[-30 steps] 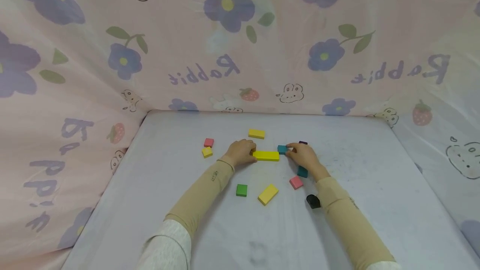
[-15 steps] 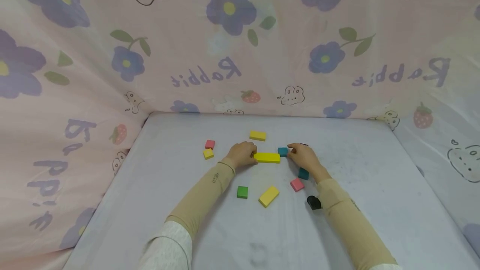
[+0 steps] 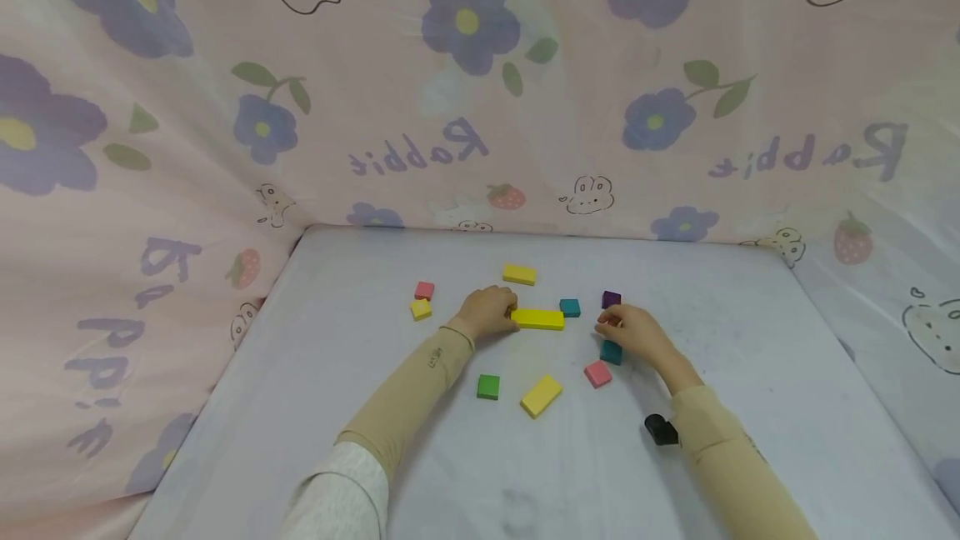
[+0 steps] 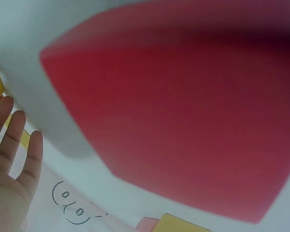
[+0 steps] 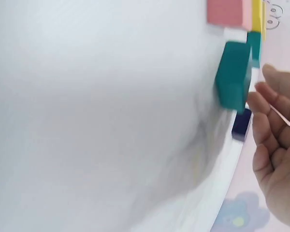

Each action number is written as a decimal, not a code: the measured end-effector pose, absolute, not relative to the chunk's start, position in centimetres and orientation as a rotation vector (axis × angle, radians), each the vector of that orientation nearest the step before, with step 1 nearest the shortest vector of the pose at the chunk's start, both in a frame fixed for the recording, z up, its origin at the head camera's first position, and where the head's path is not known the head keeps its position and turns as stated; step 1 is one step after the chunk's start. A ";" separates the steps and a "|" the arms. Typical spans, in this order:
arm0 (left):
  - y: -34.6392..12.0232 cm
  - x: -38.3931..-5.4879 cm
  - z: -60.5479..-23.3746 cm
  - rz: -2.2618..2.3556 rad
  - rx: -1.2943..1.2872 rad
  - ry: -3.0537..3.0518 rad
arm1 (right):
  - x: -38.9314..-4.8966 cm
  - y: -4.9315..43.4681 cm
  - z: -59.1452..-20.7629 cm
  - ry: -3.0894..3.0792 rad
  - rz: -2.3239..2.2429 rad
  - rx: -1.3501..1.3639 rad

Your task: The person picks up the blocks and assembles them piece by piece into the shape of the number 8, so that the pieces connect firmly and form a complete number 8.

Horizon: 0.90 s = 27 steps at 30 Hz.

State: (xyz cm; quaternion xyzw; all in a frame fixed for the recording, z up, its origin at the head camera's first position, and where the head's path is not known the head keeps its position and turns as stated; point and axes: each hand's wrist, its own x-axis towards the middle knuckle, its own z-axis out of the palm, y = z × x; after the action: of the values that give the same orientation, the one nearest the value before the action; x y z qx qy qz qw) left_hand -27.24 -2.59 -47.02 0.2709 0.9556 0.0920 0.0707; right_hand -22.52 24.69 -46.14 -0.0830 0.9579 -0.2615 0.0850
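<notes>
My left hand (image 3: 487, 311) pinches the left end of a long yellow block (image 3: 537, 320) lying on the table. In the left wrist view, that hand's fingers (image 4: 34, 150) show at the left edge; its thumb is out of sight. A small teal block (image 3: 570, 307) touches or nearly touches the yellow block's right end. My right hand (image 3: 633, 330), fingers loosely bent and holding nothing, hovers between a purple block (image 3: 611, 299) and a second teal block (image 3: 611, 352). In the right wrist view, that nearer teal block (image 5: 233, 72) stands beside the fingertips.
A yellow block (image 3: 519, 274) lies farther back. Pink (image 3: 424, 290) and yellow (image 3: 421, 309) pieces sit at left; green (image 3: 488, 387), yellow (image 3: 541, 397) and pink (image 3: 597, 373) blocks lie nearer. A red block (image 4: 174, 121) looms in the left wrist view. Patterned cloth (image 3: 540, 107) surrounds the table.
My right hand has let go of the small teal block and drawn back to the right and nearer, uncovering the purple block. The left hand stays at the yellow block.
</notes>
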 end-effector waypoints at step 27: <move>-2.8 -27.2 -47.2 0.331 0.820 2.884 | -18.9 28.0 -47.5 2.849 -0.845 -0.325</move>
State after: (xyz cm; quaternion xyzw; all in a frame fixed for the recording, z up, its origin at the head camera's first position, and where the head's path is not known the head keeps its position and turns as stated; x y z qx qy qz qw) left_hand -27.24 -2.84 -47.21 0.2713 0.9542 0.1094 0.0626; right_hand -18.88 28.03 -47.53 -0.1084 0.9502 -0.2820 0.0762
